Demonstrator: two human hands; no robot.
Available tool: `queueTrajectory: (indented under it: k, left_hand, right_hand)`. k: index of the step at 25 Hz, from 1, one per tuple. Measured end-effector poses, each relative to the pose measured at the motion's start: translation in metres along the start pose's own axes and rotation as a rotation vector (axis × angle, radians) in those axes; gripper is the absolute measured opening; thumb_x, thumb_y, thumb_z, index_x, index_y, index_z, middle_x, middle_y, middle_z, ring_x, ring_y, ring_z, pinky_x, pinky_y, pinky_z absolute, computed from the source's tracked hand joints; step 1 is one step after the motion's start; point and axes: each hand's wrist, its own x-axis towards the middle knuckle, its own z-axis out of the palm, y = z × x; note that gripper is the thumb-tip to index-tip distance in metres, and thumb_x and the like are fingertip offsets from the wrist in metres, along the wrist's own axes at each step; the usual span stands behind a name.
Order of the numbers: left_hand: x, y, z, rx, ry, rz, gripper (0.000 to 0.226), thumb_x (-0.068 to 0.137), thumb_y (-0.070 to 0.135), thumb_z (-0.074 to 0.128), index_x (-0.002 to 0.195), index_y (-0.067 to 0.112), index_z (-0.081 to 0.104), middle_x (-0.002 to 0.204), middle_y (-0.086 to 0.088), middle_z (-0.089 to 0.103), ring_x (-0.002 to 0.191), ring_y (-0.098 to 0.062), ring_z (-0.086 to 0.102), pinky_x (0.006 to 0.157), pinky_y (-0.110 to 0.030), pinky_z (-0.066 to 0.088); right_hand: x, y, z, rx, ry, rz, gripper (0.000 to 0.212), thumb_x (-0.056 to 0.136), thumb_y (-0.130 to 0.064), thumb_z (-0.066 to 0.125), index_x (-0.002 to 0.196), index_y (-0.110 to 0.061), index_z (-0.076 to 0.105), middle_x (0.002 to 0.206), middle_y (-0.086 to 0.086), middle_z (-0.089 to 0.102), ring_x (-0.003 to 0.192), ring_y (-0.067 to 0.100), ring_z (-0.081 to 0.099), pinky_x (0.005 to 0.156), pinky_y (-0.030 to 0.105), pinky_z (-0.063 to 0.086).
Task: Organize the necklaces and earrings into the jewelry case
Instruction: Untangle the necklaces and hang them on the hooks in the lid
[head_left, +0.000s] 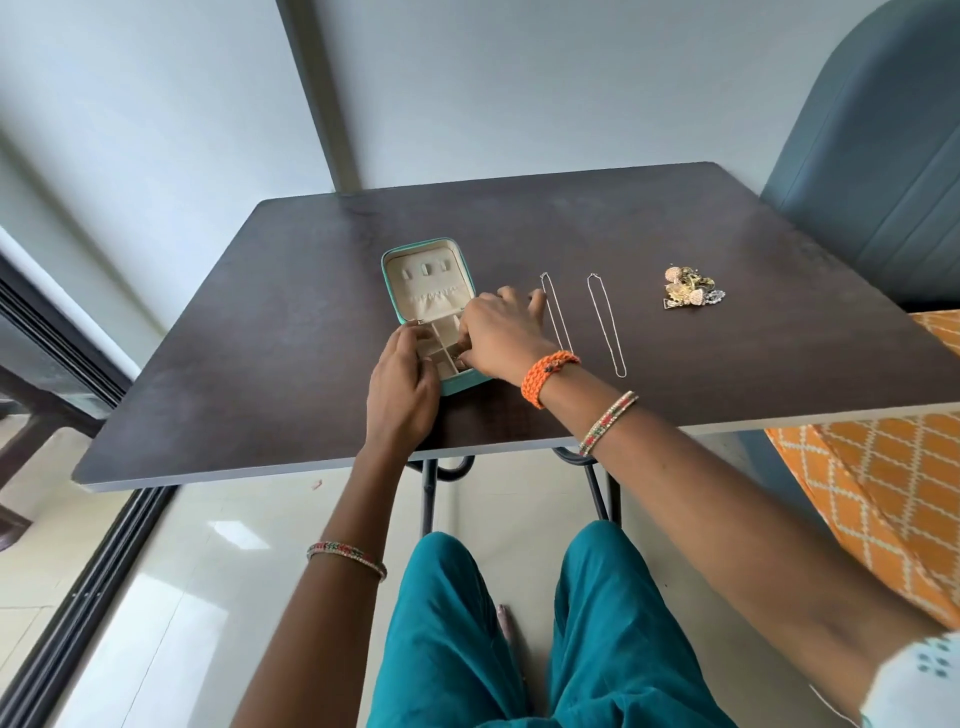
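Head view. A teal jewelry case (439, 312) is seen lying open on a dark table (260, 364), toward its left-centre. The raised lid is lined in cream, soft-looking fabric with small tabs and a gathered pocket. The near half is divided into small square compartments.

The left hand (402, 384) is laid against the near-left edge of the case, fingers curled over the rim, apparently steadying it. The right hand (501, 332) is reached over the compartments, fingertips drawn together low at the case's right side; something small may be pinched there, but it cannot be made out.

Two thin silvery necklaces (582, 322) are laid out straight and parallel, just right of the case, apart from each other. Farther right, a heap of earrings (688, 293) is seen, gold-toned, some domed and beaded, tangled together.

Handling, as judged: the chains are expected to be very light, limp and prone to knotting, best lifted at the clasp end. The earrings are rigid but delicate, with hooks likely to snag; each is best taken singly by its body. The case is probably light enough to slide, hence the bracing.
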Motion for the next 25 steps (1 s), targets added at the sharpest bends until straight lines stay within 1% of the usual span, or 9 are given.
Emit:
queueTrajectory:
  k: [3, 6, 11, 13, 15, 17, 19, 21, 25]
  left_hand:
    - [-0.012, 0.002, -0.006, -0.064, 0.098, -0.040, 0.026, 0.078, 0.007, 0.039, 0.101, 0.008, 0.051, 0.109, -0.006, 0.059, 0.099, -0.024, 0.052, 0.077, -0.032, 0.041]
    - [-0.017, 0.000, -0.008, -0.063, 0.140, -0.043, 0.029, 0.072, 0.012, 0.034, 0.096, 0.007, 0.051, 0.100, -0.005, 0.058, 0.090, -0.021, 0.050, 0.071, -0.030, 0.038]
    - [-0.023, -0.004, -0.013, -0.081, 0.343, -0.093, 0.028, 0.070, -0.007, 0.037, 0.091, 0.001, 0.055, 0.095, -0.012, 0.061, 0.085, -0.024, 0.052, 0.070, -0.023, 0.035]
    - [-0.026, -0.008, -0.018, -0.073, 0.399, -0.117, 0.029, 0.069, -0.013, 0.038, 0.088, -0.001, 0.057, 0.095, -0.014, 0.061, 0.085, -0.021, 0.051, 0.067, -0.017, 0.033]
    - [-0.029, -0.008, -0.023, -0.063, 0.377, -0.126, 0.027, 0.073, -0.014, 0.040, 0.088, -0.001, 0.058, 0.095, -0.013, 0.060, 0.084, -0.018, 0.050, 0.064, -0.010, 0.034]
    - [-0.030, -0.008, -0.023, -0.076, 0.347, -0.126, 0.026, 0.075, -0.014, 0.041, 0.087, 0.000, 0.060, 0.095, -0.011, 0.060, 0.085, -0.017, 0.052, 0.063, -0.005, 0.037]
    - [-0.028, -0.009, -0.025, -0.161, 0.346, -0.169, 0.031, 0.076, -0.012, 0.039, 0.088, 0.005, 0.062, 0.096, -0.006, 0.062, 0.088, -0.019, 0.057, 0.068, -0.013, 0.043]
    - [-0.027, -0.008, -0.029, -0.268, 0.351, -0.247, 0.031, 0.079, -0.008, 0.040, 0.090, 0.010, 0.064, 0.098, -0.002, 0.065, 0.090, -0.017, 0.060, 0.071, -0.028, 0.051]
    - [-0.022, 0.007, -0.039, -0.416, 0.345, -0.217, 0.026, 0.087, -0.002, 0.044, 0.096, 0.009, 0.066, 0.098, -0.003, 0.068, 0.086, -0.011, 0.063, 0.068, -0.026, 0.054]
  right_hand:
    - [-0.001, -0.016, 0.003, 0.086, -0.005, 0.000, 0.021, 0.081, -0.012, 0.063, 0.101, -0.019, 0.063, 0.116, 0.003, 0.060, 0.121, 0.028, 0.045, 0.104, 0.054, 0.023]
    - [-0.007, -0.027, 0.009, 0.103, 0.026, -0.016, 0.020, 0.080, -0.010, 0.062, 0.099, -0.018, 0.063, 0.115, 0.004, 0.059, 0.121, 0.027, 0.044, 0.105, 0.052, 0.022]
    - [-0.019, -0.033, 0.020, 0.207, 0.053, -0.112, 0.010, 0.080, -0.026, 0.064, 0.088, -0.023, 0.067, 0.111, 0.001, 0.058, 0.118, 0.024, 0.043, 0.097, 0.045, 0.025]
    - [-0.022, -0.038, 0.021, 0.427, 0.064, -0.085, 0.006, 0.076, -0.029, 0.066, 0.078, -0.025, 0.069, 0.099, -0.004, 0.066, 0.109, 0.020, 0.054, 0.090, 0.038, 0.030]
    - [-0.020, -0.040, 0.018, 0.691, 0.070, -0.005, 0.007, 0.073, -0.028, 0.067, 0.070, -0.022, 0.068, 0.085, -0.005, 0.071, 0.096, 0.017, 0.063, 0.088, 0.035, 0.040]
    - [-0.018, -0.037, 0.008, 0.885, 0.089, 0.042, 0.009, 0.074, -0.021, 0.069, 0.067, -0.016, 0.067, 0.073, -0.002, 0.070, 0.078, 0.014, 0.065, 0.076, 0.032, 0.051]
    - [-0.017, -0.033, -0.009, 1.144, -0.004, 0.077, 0.012, 0.082, -0.011, 0.065, 0.071, -0.014, 0.063, 0.069, 0.001, 0.066, 0.064, 0.011, 0.062, 0.061, 0.022, 0.051]
    - [-0.018, -0.030, -0.022, 1.340, -0.128, 0.096, 0.013, 0.088, -0.006, 0.058, 0.078, -0.013, 0.057, 0.070, 0.004, 0.066, 0.062, 0.014, 0.064, 0.059, 0.023, 0.053]
    - [-0.022, -0.029, -0.036, 1.416, -0.203, 0.066, 0.009, 0.093, -0.007, 0.051, 0.085, -0.012, 0.053, 0.068, 0.007, 0.066, 0.059, 0.018, 0.063, 0.062, 0.031, 0.053]
